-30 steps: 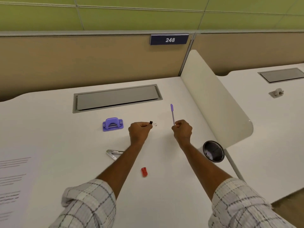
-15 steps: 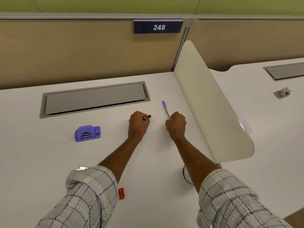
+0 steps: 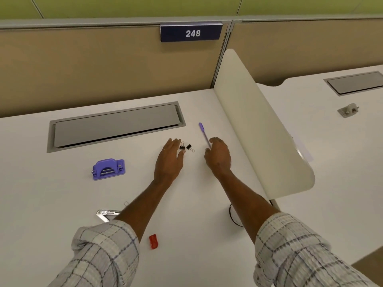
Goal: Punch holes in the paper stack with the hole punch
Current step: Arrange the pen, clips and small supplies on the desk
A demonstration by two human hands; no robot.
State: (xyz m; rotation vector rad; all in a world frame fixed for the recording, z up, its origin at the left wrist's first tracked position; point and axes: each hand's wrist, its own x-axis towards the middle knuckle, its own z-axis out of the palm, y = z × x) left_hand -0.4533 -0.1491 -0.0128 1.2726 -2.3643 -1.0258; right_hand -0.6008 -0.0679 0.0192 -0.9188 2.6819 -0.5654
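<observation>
Hovering over the table (image 3: pixel 62 193): left hand (image 3: pixel 169 160) fingers straight, beside binder clips (image 3: pixel 186 147); right hand (image 3: pixel 218 156) fingers loosely curled, empty, by pen (image 3: pixel 204 132). Likely clearing space, hole punch (image 3: pixel 108 169) sitting untouched.

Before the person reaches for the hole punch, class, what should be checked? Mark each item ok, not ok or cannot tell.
1. Left hand free: ok, fingers straight, binder clips lying beside them.
2. Right hand free: cannot tell, the pen has its near end hidden at the fingers.
3. Hole punch clear to grasp: ok, standing alone on the desk.
4. Paper stack at hand: cannot tell, none in view.
</observation>
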